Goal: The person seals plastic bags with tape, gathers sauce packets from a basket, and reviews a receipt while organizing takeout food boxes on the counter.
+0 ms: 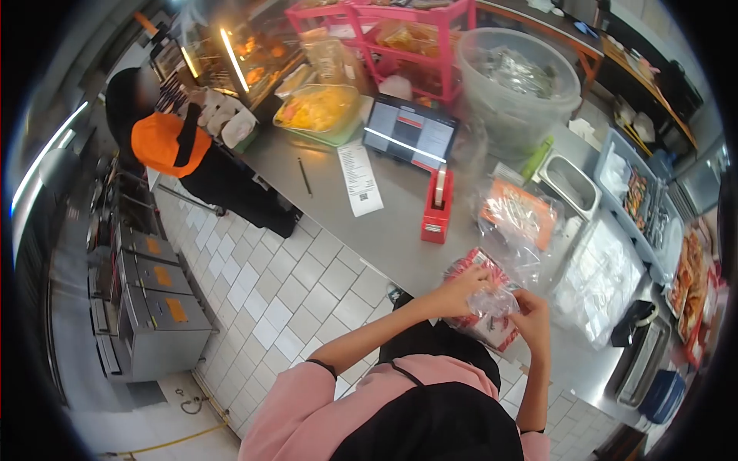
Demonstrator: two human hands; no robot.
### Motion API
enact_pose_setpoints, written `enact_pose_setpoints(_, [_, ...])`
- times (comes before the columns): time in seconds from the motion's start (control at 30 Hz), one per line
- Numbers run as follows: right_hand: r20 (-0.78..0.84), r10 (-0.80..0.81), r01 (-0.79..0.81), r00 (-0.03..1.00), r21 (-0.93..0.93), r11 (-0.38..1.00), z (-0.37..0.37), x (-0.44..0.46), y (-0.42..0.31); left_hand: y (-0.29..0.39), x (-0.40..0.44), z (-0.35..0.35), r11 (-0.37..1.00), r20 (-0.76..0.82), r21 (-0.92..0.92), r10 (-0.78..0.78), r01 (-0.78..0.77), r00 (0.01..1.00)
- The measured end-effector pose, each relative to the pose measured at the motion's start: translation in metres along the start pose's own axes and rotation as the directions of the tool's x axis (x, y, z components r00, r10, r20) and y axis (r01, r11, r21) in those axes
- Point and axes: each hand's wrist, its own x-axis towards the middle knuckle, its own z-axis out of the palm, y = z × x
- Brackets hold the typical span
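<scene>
A red-and-white printed food package inside a clear plastic bag is at the counter's near edge, close to my body. My left hand lies over the package's upper left side, its fingers closed on the gathered plastic. On the other side, my right hand pinches the bag's crumpled edge. Just beyond my hands stands a red tape dispenser. Another clear bag holding an orange printed packet lies to the upper right of the package.
A long receipt, a pen and a tablet are on the steel counter. Behind them are a tub of yellow food and a big clear bucket. Plastic bags lie right. A co-worker in orange stands left.
</scene>
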Motion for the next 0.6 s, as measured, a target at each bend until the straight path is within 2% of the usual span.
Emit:
enact_pose_setpoints(0.03, [0.004,0.065,-0.066,0.998,0.056,0.996,-0.001,0.0,-0.001,0.003,0.0,-0.002,0.997,0.021,-0.074,-0.018,0.02,1.0])
enact_pose_setpoints(0.13, [0.02,0.032,-0.033,0.999,0.036,0.999,-0.004,0.002,0.011,0.0,-0.002,0.003,0.998,-0.028,-0.066,-0.001,-0.001,1.0])
enact_pose_setpoints(0.27, [0.013,0.052,-0.053,0.999,0.056,0.997,-0.007,0.003,0.009,-0.001,-0.002,0.002,0.995,-0.002,-0.103,0.006,-0.006,1.0])
enact_pose_setpoints(0.33, [0.043,0.108,-0.109,0.993,0.033,0.993,-0.009,0.003,0.01,0.007,0.0,-0.003,0.996,0.001,-0.093,-0.008,0.009,1.0])
enact_pose_setpoints(0.47, [0.029,0.073,-0.072,0.997,-0.029,0.997,-0.008,0.003,0.013,0.008,0.0,-0.004,0.993,0.0,-0.113,-0.029,0.029,1.0])
enact_pose_setpoints(0.53, [0.045,0.099,-0.102,0.994,0.084,0.991,-0.008,0.003,0.006,0.006,0.0,-0.004,0.996,0.015,-0.088,-0.021,0.022,1.0])
enact_pose_setpoints(0.6, [0.047,0.1,-0.103,0.994,0.06,0.993,-0.009,0.003,0.008,0.005,0.0,-0.001,0.997,-0.003,-0.076,-0.021,0.02,1.0])
